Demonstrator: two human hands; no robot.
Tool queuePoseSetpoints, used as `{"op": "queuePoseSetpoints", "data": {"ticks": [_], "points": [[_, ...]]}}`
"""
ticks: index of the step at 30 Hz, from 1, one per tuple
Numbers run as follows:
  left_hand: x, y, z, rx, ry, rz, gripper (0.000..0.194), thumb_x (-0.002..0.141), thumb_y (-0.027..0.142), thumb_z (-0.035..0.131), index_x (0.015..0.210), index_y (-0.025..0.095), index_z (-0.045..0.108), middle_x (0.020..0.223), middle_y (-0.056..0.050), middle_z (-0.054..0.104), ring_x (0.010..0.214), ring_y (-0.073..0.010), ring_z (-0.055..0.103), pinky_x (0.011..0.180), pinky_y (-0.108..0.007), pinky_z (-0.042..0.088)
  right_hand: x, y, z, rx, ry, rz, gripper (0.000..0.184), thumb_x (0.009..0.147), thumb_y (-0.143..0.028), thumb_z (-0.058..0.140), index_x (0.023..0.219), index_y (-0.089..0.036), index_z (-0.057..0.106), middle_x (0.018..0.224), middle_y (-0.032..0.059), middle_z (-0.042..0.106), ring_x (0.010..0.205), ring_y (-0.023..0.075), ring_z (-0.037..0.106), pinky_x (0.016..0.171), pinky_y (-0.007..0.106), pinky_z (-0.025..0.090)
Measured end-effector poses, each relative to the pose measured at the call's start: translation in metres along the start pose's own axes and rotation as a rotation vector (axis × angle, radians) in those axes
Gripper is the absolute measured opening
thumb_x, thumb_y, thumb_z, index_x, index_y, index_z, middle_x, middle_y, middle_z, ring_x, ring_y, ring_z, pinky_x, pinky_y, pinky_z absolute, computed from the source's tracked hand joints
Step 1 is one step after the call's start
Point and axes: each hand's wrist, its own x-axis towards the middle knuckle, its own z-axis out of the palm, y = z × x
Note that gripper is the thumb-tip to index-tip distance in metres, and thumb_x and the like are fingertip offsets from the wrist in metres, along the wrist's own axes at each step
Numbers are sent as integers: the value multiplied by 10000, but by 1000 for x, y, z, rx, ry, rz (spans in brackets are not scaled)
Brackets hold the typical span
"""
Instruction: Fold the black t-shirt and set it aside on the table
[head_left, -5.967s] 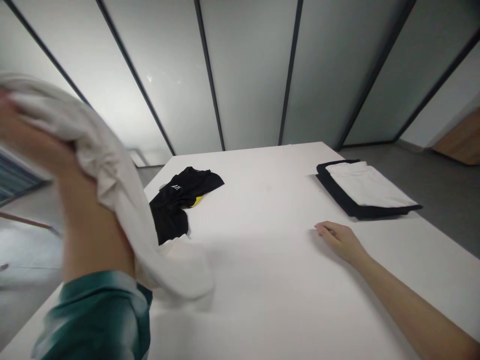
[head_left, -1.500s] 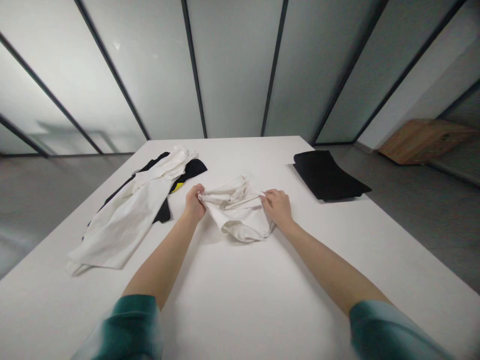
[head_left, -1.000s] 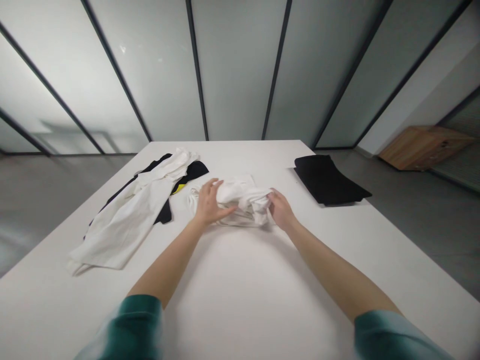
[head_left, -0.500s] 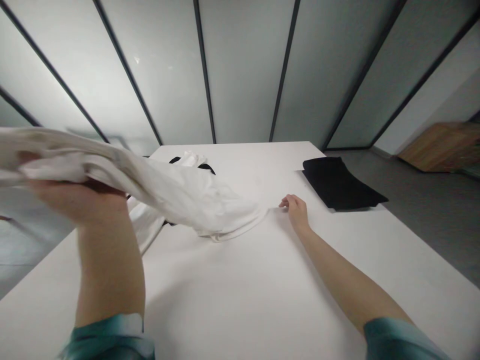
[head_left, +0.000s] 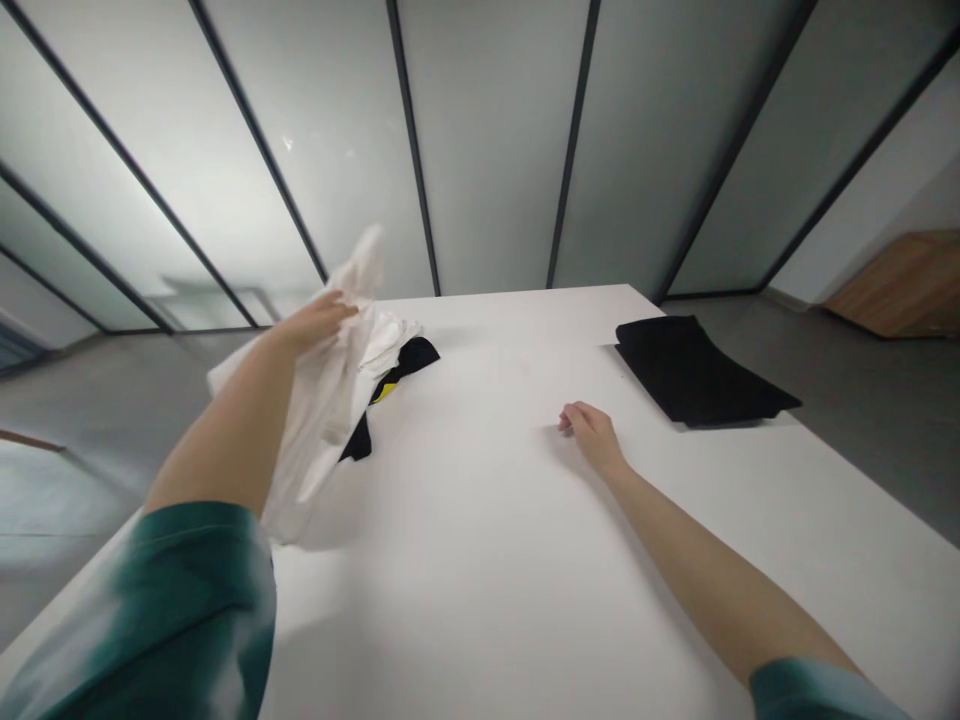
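Note:
My left hand [head_left: 319, 320] is raised over the left side of the table, its fingers closed on a crumpled white garment [head_left: 330, 385]. The cloth hangs down past my forearm, and its upper end is smeared by motion. Behind and beneath it, another bunched white cloth [head_left: 391, 335] and a black cloth [head_left: 412, 357] with a yellow patch lie at the table's left edge; the hanging garment partly hides them. My right hand [head_left: 589, 430] rests low over the middle of the table with fingers curled together, and no cloth shows in it.
A neatly stacked black folded cloth [head_left: 694, 370] lies at the right edge of the white table [head_left: 480, 540], one corner overhanging. Frosted glass panels [head_left: 495, 150] stand behind. A wooden piece [head_left: 900, 285] is on the floor at the far right.
My left hand has swung inward and away from me, carrying the white garment to the left pile. The garment's end has left my right hand's side; that hand has stayed nearly in place.

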Motion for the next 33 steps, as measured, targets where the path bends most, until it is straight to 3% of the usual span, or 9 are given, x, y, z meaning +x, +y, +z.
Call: {"op": "queuePoseSetpoints", "data": {"ticks": [3,5,11,13,16,21,26,29,33], "points": [[-34,-56,15,320,-408,-239,536,735,486,677,1150,147,665,1263,-172,666,1186,-311,620,1043,-441,436,1,1,0,-6,-23,-2,490,818,-663,489,633,-220,587,597,44,642,578,186,586,609,316,465],[-63,-91,17,563,-543,-289,704,706,538,656,1276,127,598,1381,-231,578,1282,-382,546,1081,-481,391,2,2,0,-12,-37,-1,483,815,-660,497,633,-221,586,598,44,644,581,189,590,615,319,466],[-125,-136,13,793,-572,-247,901,733,582,618,1463,92,416,1557,-271,335,1422,-444,345,1112,-565,314,0,4,2,-2,-35,0,426,807,-607,531,649,-215,585,610,43,642,589,188,591,614,315,460],[-133,-128,21,864,-434,-175,839,790,528,572,1469,69,394,1543,-287,350,1448,-448,287,1125,-614,258,2,3,1,16,32,-11,376,802,-567,539,686,-212,588,635,41,650,614,192,597,624,314,461],[-148,-96,52,811,-251,135,707,862,415,490,1473,77,376,1561,-254,341,1476,-389,256,1168,-594,202,14,1,-7,42,230,-56,289,793,-476,533,827,-200,609,732,48,681,723,215,629,688,331,478],[-188,-29,129,557,-473,421,623,877,410,531,1430,138,438,1516,-183,442,1446,-318,342,1208,-529,193,46,2,-60,-429,469,-15,361,801,-324,493,1064,-143,662,1055,156,691,996,295,604,865,436,453],[-215,0,182,408,-646,401,554,892,369,549,1399,159,479,1468,-163,502,1401,-283,414,1212,-524,198,50,18,-127,-1148,345,169,535,815,-340,590,1287,-89,613,1304,239,586,1244,411,469,991,568,346],[-218,-1,192,332,-630,371,499,906,351,533,1361,147,514,1426,-168,537,1367,-285,452,1189,-512,260,50,22,-151,-1227,224,280,471,885,-356,524,1263,-103,645,1162,231,662,1109,383,591,913,524,424],[-217,-8,195,211,-591,356,471,891,339,559,1318,140,545,1363,-167,583,1311,-294,504,1145,-485,343,52,6,-140,-1133,387,201,455,928,-311,447,1263,-77,648,1036,236,707,990,360,663,857,477,482]]}}
